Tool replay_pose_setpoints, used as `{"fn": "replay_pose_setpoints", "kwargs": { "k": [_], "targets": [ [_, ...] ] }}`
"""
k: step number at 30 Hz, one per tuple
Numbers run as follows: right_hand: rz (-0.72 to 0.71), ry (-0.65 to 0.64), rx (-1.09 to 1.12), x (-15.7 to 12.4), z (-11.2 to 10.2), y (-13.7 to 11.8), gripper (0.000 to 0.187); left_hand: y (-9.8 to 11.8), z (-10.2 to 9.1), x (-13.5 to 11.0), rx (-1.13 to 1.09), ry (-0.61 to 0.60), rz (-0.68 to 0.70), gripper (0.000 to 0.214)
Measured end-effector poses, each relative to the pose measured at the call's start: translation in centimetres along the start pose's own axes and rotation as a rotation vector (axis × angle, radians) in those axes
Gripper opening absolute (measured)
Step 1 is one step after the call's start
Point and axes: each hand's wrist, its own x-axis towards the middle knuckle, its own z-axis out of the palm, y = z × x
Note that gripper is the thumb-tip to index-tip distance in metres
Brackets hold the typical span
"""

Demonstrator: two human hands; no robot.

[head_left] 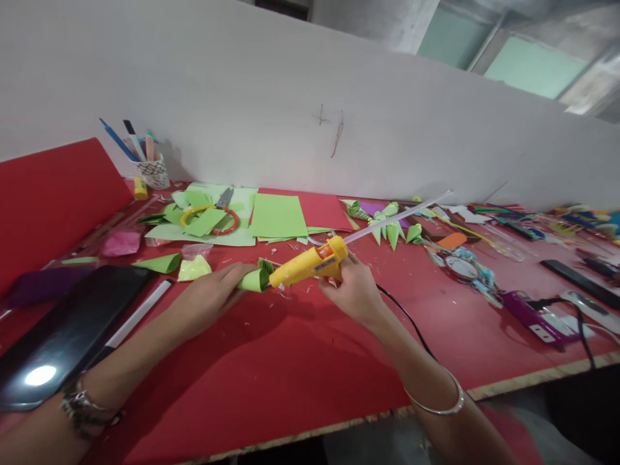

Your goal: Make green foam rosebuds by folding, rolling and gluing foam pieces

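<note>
My right hand (356,289) is wrapped round the handle of a yellow glue gun (305,263), its nozzle pointing left. A long clear glue stick (397,216) sticks out of its back end. My left hand (213,294) grips a rolled green paper piece (254,280) by its left side. The nozzle touches or nearly touches the paper's right edge; I cannot tell which. Just left of that hand lie a yellow-green crumpled bit (194,267) and a green paper cone (162,263). Green paper sheets (278,216) lie behind the glue gun.
Scissors (227,210) rest on green scraps at the back left, near a pen cup (154,173). A dark tablet-like slab (72,329) lies left, beside a white marker (138,314). Folded green cones (387,226) sit behind; a purple power strip (537,320) is at right.
</note>
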Motion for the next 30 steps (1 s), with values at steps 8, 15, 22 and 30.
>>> {"fn": "replay_pose_setpoints", "kwargs": {
  "k": [8, 15, 22, 30],
  "targets": [
    [0.035, 0.016, 0.125, 0.1, 0.1, -0.1, 0.022, 0.0, 0.2, 0.1, 0.073, -0.018, 0.029, 0.030],
    [0.081, 0.037, 0.251, 0.3, -0.2, -0.3, 0.024, -0.4, 0.7, 0.0, 0.070, 0.035, 0.051, 0.032],
    [0.096, 0.095, 0.235, 0.5, -0.5, 0.0, 0.019, -0.7, 0.7, -0.4, 0.045, 0.135, 0.037, 0.036],
    [0.194, 0.167, 0.210, 1.3, -0.1, 2.5, 0.021, -0.6, 0.5, -0.4, -0.079, 0.239, 0.008, 0.036]
  ]
}}
